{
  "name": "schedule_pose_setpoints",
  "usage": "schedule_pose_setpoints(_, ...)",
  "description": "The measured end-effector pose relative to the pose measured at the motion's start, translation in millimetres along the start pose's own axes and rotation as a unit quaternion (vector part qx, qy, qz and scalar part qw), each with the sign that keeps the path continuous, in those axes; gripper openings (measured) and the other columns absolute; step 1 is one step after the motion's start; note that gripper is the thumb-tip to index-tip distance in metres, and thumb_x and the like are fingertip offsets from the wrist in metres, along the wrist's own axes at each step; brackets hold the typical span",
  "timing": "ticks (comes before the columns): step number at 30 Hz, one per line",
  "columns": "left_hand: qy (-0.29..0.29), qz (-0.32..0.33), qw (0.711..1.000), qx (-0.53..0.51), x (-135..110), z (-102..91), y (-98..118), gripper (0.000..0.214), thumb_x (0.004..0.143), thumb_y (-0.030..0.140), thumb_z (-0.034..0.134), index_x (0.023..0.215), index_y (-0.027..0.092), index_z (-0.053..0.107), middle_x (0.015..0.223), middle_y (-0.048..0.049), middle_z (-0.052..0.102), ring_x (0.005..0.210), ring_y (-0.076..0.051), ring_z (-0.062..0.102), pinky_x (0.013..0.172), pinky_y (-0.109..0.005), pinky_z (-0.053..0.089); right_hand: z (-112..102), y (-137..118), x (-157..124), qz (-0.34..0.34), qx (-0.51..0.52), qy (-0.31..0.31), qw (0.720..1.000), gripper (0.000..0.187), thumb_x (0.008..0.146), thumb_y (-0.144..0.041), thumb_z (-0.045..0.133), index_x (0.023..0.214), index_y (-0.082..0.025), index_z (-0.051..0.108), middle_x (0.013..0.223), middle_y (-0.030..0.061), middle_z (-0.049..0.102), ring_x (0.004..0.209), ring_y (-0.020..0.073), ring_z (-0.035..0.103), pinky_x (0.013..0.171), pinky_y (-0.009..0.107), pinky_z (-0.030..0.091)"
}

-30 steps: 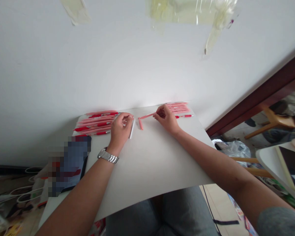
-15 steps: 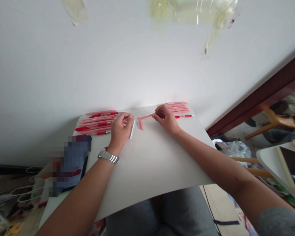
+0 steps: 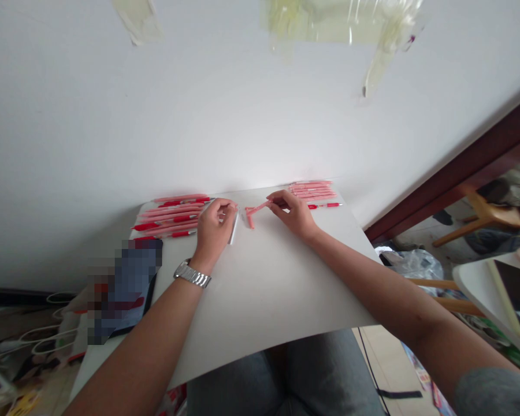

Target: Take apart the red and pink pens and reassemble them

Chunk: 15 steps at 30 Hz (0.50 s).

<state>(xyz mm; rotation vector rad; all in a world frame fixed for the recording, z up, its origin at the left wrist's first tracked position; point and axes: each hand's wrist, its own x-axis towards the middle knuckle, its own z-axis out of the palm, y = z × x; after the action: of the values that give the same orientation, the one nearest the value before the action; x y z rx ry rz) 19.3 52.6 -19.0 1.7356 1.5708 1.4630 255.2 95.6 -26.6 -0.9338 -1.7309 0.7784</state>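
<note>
My left hand (image 3: 216, 225), wearing a metal watch, is closed in a pinch; a thin clear tube (image 3: 233, 229) slants down from its fingertips toward me. My right hand (image 3: 291, 211) pinches one end of a slim pink stick-like piece (image 3: 259, 207), which points left and down. Its far end meets or overlaps a short pink piece (image 3: 251, 221) on the table; whether they are joined I cannot tell. Pink and red pens (image 3: 173, 216) lie in a stack left of my left hand. Beyond my right hand are several pink pen-like pieces (image 3: 312, 189) in a row.
A red pen (image 3: 329, 205) lies right of my right hand on the white table (image 3: 277, 289). At the table's left edge is a dark, pixelated flat item (image 3: 132, 283). The wall (image 3: 242, 115) rises right behind the table. A wooden stool (image 3: 489, 208) stands at far right.
My right hand has shifted slightly left, and the pink piece in it now sits steeper and nearer the short piece. My left hand has hardly moved.
</note>
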Motion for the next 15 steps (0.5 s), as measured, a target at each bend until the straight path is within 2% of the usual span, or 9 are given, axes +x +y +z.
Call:
schedule_pose_setpoints(5, 0.001, -0.001, 1.000, 0.002, -0.4, 0.0, -0.3, 0.021, 0.101, 0.041, 0.062, 0.098, 0.023, 0.071, 0.099, -0.0058, 0.080, 0.098, -0.024, 0.077, 0.087, -0.036, 0.058, -1.8, -5.6, 0.0, -0.002, -0.006, 0.016, 1.000, 0.032, 0.097, -0.055, 0.068, 0.108, -0.026, 0.072, 0.103, 0.0059, 0.078, 0.098, 0.0231, 0.076, 0.094, 0.043, 0.065)
schedule_pose_setpoints(15, 0.002, 0.002, 1.000, 0.000, -0.1, 0.1, 0.3, 0.017, 0.100, 0.038, 0.063, 0.098, 0.023, 0.071, 0.099, -0.0054, 0.080, 0.097, -0.023, 0.077, 0.086, -0.035, 0.059, -1.0, -3.5, 1.1, -0.002, 0.015, 0.031, 0.999, 0.027, 0.096, -0.049, 0.070, 0.106, -0.025, 0.069, 0.098, 0.0054, 0.077, 0.092, 0.0212, 0.075, 0.087, 0.040, 0.064)
